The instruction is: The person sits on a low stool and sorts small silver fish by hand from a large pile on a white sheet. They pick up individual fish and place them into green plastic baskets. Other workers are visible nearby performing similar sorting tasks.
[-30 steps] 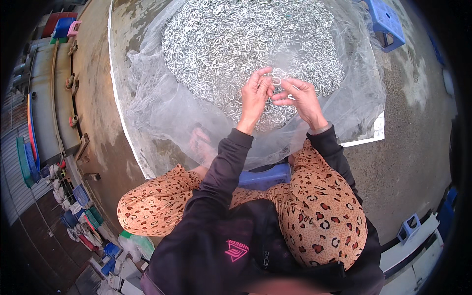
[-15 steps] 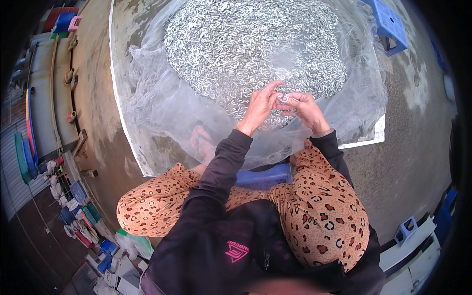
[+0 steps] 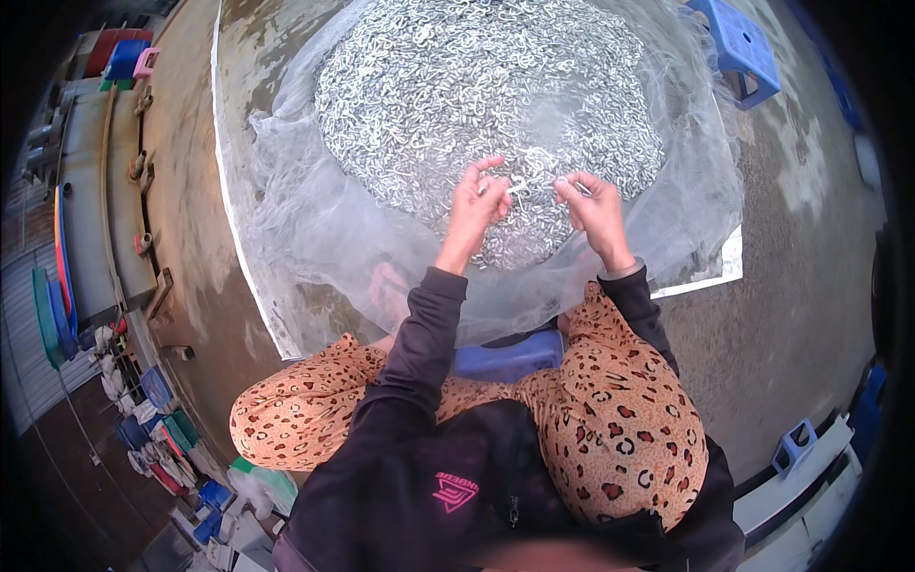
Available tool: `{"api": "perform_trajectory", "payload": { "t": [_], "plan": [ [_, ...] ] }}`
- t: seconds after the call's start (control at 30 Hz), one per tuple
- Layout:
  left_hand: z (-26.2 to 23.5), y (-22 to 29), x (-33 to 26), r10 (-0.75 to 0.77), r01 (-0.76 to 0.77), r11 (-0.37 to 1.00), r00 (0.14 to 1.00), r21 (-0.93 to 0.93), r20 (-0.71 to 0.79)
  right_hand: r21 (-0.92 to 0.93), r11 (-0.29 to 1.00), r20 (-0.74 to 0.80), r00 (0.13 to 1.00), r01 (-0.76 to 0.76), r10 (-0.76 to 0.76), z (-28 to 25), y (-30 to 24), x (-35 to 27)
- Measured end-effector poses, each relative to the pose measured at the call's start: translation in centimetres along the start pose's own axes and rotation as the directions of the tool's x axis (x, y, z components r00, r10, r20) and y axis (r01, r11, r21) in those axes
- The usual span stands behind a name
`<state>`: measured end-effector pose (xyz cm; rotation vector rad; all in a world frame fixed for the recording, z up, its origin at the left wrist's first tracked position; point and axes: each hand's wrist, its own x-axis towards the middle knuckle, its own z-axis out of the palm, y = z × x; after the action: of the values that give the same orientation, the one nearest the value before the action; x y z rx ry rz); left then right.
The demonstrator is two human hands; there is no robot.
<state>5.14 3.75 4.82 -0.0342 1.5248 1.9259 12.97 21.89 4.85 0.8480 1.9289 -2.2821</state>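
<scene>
A wide pile of small, silvery-white curled pieces [image 3: 429, 105] spreads before me on a sheer whitish net [image 3: 324, 210]; I cannot tell their exact kind. Over the pile's near edge, my left hand [image 3: 476, 203] pinches one small silvery curled piece [image 3: 518, 187] between thumb and finger, its index finger raised. A short gap to the right, my right hand [image 3: 593, 208] is closed in a pinch, thumb against fingertip. Whatever may be between those fingertips is too small to make out.
Under the net lies a pale sheet with a white edge [image 3: 236, 243]. A blue plastic stool [image 3: 743, 48] stands at the far right, and another blue seat [image 3: 510, 356] is beneath me. Stacked tubs and bags [image 3: 157, 419] line the left side.
My hands were together over the pile and have moved apart, left hand to the left, right hand slightly right. A curled piece now shows in the left fingers.
</scene>
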Motion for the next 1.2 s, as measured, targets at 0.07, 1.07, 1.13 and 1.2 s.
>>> {"api": "perform_trajectory", "payload": {
  "t": [0.07, 1.07, 1.13, 1.2],
  "plan": [
    [-0.8, 0.5, 0.0, 0.036, -0.018, 0.956, 0.998, -0.293, 0.056, 0.440, 0.881, 0.275, 0.960, -0.173, 0.052, -1.0, 0.0, 0.2],
    [-3.4, 0.6, 2.4, 0.032, 0.116, 0.813, 0.970, -0.571, 0.242, 0.685, 0.655, 0.599, 0.757, -0.318, -0.259, -2.5, -0.1, 5.6],
    [-3.5, -0.3, 3.5, 0.018, 0.106, 0.849, 0.974, -0.518, 0.228, 0.722, 0.625, 0.500, 0.848, -0.297, -0.175, -2.3, 0.5, 5.5],
    [-3.7, -2.3, 5.1, -0.121, 0.134, 0.988, 0.979, -0.071, 0.162, 0.676, 0.682, 0.441, 0.895, -0.278, -0.072, -2.6, 1.4, 5.1]
  ]
}}
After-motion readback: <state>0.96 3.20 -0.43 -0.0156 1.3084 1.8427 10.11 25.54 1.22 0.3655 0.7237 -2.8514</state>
